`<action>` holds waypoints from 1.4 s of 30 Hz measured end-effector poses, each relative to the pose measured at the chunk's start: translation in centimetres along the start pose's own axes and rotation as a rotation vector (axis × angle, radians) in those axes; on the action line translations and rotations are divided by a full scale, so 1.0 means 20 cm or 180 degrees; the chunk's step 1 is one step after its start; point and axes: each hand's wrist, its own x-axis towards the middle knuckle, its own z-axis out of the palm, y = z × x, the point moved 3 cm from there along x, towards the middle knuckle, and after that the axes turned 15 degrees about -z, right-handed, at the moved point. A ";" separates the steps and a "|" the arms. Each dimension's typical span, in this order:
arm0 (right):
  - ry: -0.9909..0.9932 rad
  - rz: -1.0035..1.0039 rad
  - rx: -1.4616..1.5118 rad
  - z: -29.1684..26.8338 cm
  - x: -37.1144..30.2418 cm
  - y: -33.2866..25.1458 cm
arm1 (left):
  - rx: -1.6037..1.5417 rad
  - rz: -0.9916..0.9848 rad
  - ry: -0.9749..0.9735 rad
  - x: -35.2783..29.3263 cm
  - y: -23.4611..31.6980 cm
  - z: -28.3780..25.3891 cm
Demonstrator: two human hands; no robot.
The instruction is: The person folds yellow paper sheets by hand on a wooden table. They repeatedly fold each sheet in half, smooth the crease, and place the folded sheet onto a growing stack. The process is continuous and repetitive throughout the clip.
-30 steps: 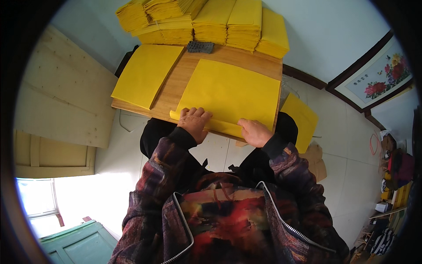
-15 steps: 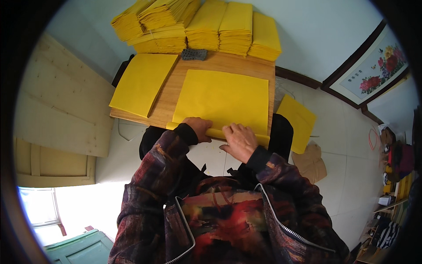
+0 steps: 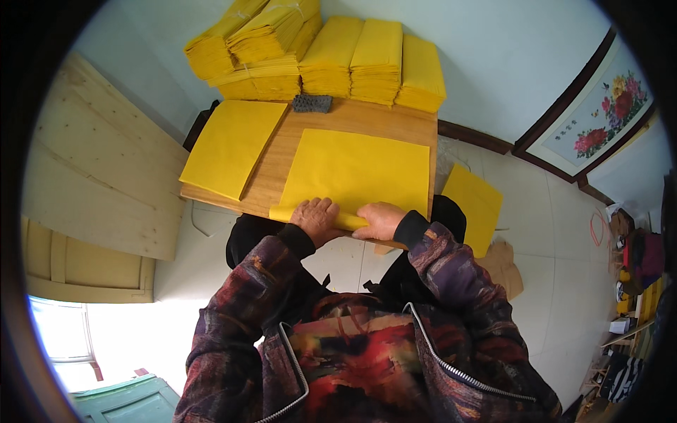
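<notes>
A yellow sheet of paper (image 3: 363, 169) lies on the wooden table (image 3: 276, 151) in front of me, its near edge curled into a roll along the table's front edge. My left hand (image 3: 316, 220) is on the left part of that roll, fingers bent over it. My right hand (image 3: 381, 221) grips the roll further right, thumb toward the left hand. The undersides of both hands are hidden. To the left lies a flat pile of yellow paper (image 3: 234, 149), apart from the hands.
Tied bundles of folded yellow paper (image 3: 326, 53) line the table's back, with a dark grey textured piece (image 3: 312, 103) before them. At the right, below table height, are another yellow sheet (image 3: 474, 211) and a brown piece (image 3: 503, 268). Wooden boards (image 3: 99, 169) lean at the left.
My right hand has turned, its fingers now pointing left along the roll. My left hand has shifted slightly, with its fingers over the roll. The whole view has tilted a little.
</notes>
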 end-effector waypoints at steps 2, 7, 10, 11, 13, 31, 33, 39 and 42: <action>-0.0019 -0.0022 -0.0088 0.01 0.00 0.00 | -0.0012 -0.0211 -0.0563 0.01 -0.01 0.03; 0.1047 -0.0335 -0.1372 0.07 -0.08 -0.13 | -0.0212 -0.0150 -0.1446 0.12 -0.03 0.02; 0.0823 -0.0002 -0.1128 0.09 -0.08 -0.14 | -0.0560 0.0066 -0.1949 0.17 -0.04 0.00; 0.0710 0.0133 -0.0970 0.09 -0.07 -0.14 | -0.0416 0.0107 -0.1832 0.17 -0.04 -0.01; 0.0243 0.0256 -0.0493 0.05 -0.05 -0.09 | -0.0098 0.0085 -0.1728 0.13 -0.03 0.00; -0.0086 0.0104 -0.0584 0.02 -0.06 -0.08 | 0.0150 0.0092 -0.1520 0.13 -0.04 0.01; -0.0285 0.0070 -0.0225 0.00 -0.04 -0.03 | 0.0346 -0.0054 -0.0965 0.08 -0.01 -0.01; -0.0270 0.0081 -0.0443 -0.01 -0.05 -0.03 | 0.0035 -0.0468 -0.1246 0.03 0.03 0.02; 0.0652 -0.0199 -0.1161 0.04 -0.05 -0.13 | -0.0093 -0.0059 -0.1523 0.09 -0.01 0.00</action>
